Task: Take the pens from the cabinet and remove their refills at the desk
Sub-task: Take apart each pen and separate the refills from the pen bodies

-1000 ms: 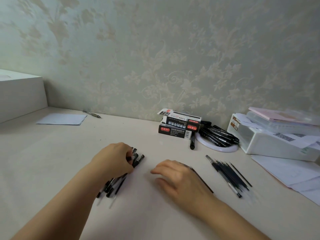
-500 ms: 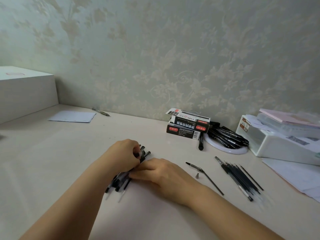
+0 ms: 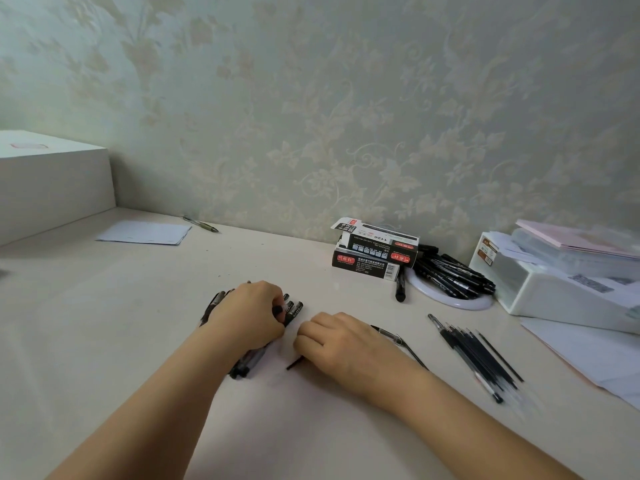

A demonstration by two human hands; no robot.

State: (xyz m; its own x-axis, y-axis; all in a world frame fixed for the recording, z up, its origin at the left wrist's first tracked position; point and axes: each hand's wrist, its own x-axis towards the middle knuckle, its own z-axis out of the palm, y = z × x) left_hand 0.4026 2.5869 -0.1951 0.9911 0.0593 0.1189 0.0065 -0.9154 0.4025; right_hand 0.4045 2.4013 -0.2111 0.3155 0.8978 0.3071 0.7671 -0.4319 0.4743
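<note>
A bundle of black pens [image 3: 293,310] lies on the desk [image 3: 104,323], and my left hand [image 3: 249,317] grips it from above with curled fingers. Their lower ends [image 3: 246,366] stick out below my wrist. Just to the right, my right hand [image 3: 343,341] has its fingers curled round a thin black pen [image 3: 294,364], whose end pokes out at the lower left. A taken-apart pen with its refill [image 3: 398,341] lies behind my right hand. A row of several loose refills [image 3: 478,356] lies farther right.
Two stacked pen boxes [image 3: 375,252] stand near the wall beside a white round plate [image 3: 450,301] heaped with black pens [image 3: 450,273]. A white storage box [image 3: 554,292] and papers [image 3: 588,355] fill the right. Paper [image 3: 145,233], a pen [image 3: 201,223] and a white box [image 3: 52,181] are at the left.
My right hand left the taken-apart pen on the desk, reached to the bundle under my left hand, then drew back a little holding one pen. My left hand stayed on the bundle.
</note>
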